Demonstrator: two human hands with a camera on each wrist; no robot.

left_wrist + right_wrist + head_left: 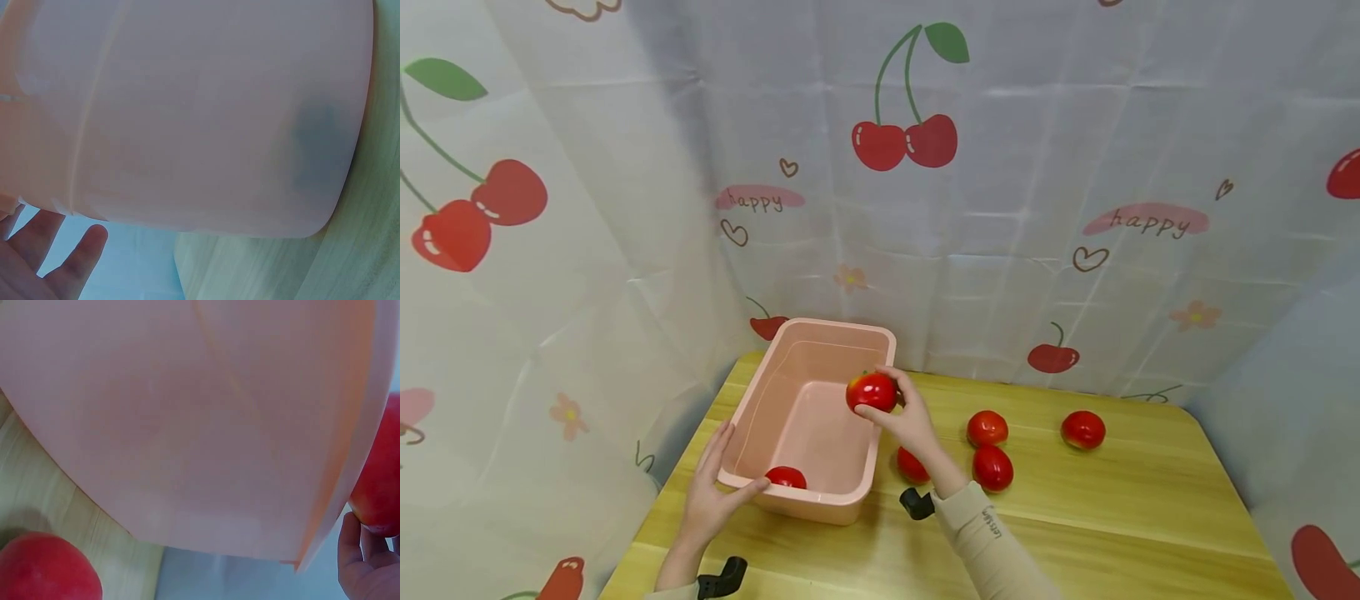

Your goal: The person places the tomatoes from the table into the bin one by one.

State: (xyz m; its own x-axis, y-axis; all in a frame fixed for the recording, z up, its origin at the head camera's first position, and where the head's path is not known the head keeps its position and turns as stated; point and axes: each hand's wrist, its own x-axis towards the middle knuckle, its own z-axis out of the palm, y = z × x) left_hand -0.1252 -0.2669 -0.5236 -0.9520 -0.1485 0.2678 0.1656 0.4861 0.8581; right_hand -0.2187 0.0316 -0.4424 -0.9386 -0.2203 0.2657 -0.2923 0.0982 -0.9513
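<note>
My right hand (912, 414) grips a glossy red tomato (871, 390) between thumb and fingers, over the right rim of a pink plastic tub (880, 487). In the right wrist view, the held tomato (381, 481) shows beside the tub's rim, partly cut off by the frame. My left hand (711, 500) rests against the tub's near left corner, its thumb along the front rim and its fingers at the left side. Inside the tub, by the near wall, lies another tomato (787, 477), partly hidden by that wall.
Right of the tub, a tomato (912, 467) lies half hidden by my right arm. Two more, a tomato (987, 428) and a darker one (993, 468), touch or nearly touch; another tomato (1083, 430) sits farther right. A cherry-print curtain (985, 292) surrounds the wooden table (1120, 517).
</note>
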